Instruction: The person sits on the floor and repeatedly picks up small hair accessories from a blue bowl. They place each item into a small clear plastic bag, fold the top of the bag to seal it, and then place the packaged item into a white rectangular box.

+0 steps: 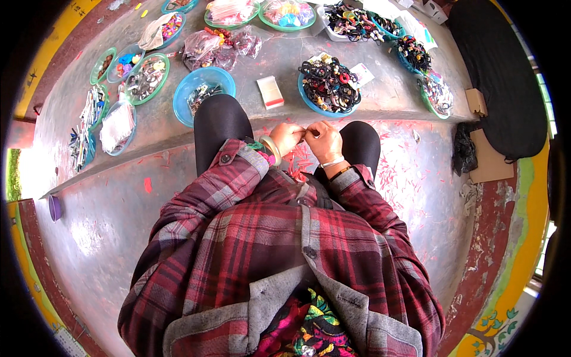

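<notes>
Roughly, head view, one entry per line:

Left hand: raised over the lap between the knees, wrist bent inward; pale bangle at the wrist; fingers pinched nearly closed on a tiny item.
Right hand: just beside the left, touching at the fingertips; white band and a dark one on the wrist; fingers curled tight, pinching the same spot.
Held item: very small, sits where both hands meet; too small to say what it is or which way its long axis runs. Neither hand nearer, both on it.
Arms: plaid sleeves come up from the lower edge, elbows out, forearms converging toward centre.
Red scraps: litter on the floor, mostly to the person's right and under the hands.
Counter: grey ledge just beyond the knees, carries the bowls.
Blue bowl: near the left knee, few small bits inside.
Bowl of dark hair ties: straight ahead of the hands, past the right knee, well filled.
White-red small box: between those two bowls.
Green dishes: far left, mixed coloured bits.
Clear bags: behind the blue bowl.
Black cloth: far right.
</notes>
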Motion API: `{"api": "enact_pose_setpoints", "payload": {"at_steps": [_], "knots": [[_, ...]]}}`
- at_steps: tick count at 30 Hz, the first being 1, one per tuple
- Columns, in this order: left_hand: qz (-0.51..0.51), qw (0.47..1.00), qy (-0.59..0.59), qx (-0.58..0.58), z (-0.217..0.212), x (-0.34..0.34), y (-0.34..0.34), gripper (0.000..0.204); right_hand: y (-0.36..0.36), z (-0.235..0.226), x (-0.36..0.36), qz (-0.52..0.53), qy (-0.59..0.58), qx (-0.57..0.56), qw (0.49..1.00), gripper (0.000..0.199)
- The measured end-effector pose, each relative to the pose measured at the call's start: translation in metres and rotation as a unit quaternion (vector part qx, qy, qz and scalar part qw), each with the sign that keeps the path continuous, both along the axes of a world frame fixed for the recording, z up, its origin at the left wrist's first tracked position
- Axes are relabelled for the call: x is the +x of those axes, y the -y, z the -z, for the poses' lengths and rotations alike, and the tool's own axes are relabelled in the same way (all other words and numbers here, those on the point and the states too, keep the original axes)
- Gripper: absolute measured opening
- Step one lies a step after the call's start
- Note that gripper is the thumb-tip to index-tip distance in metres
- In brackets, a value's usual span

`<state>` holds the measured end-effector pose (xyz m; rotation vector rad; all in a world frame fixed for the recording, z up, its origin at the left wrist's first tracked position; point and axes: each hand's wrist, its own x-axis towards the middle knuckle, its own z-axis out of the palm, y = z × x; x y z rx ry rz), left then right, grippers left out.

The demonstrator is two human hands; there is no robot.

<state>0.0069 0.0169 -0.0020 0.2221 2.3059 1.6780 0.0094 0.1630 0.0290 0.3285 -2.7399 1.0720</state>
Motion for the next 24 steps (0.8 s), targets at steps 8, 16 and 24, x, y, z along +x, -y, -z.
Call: {"api": "enact_pose_setpoints", "payload": {"at_steps": [8, 16, 24], "knots": [[-0.010, 0.992, 0.018, 0.128, 0.035, -0.007, 0.001, 0.020, -0.009, 0.016, -0.008, 0.017, 0.203, -0.278, 0.939, 0.007], [-0.050, 0.925, 0.199, 0.320, 0.001, -0.006, 0.003, 0.025, -0.022, 0.005, -0.015, 0.037, 0.231, -0.459, 0.857, 0.003], [-0.106, 0.907, 0.220, 0.342, -0.007, -0.010, 0.008, 0.028, -0.053, -0.018, -0.027, 0.078, 0.192, -0.525, 0.826, 0.004]]}}
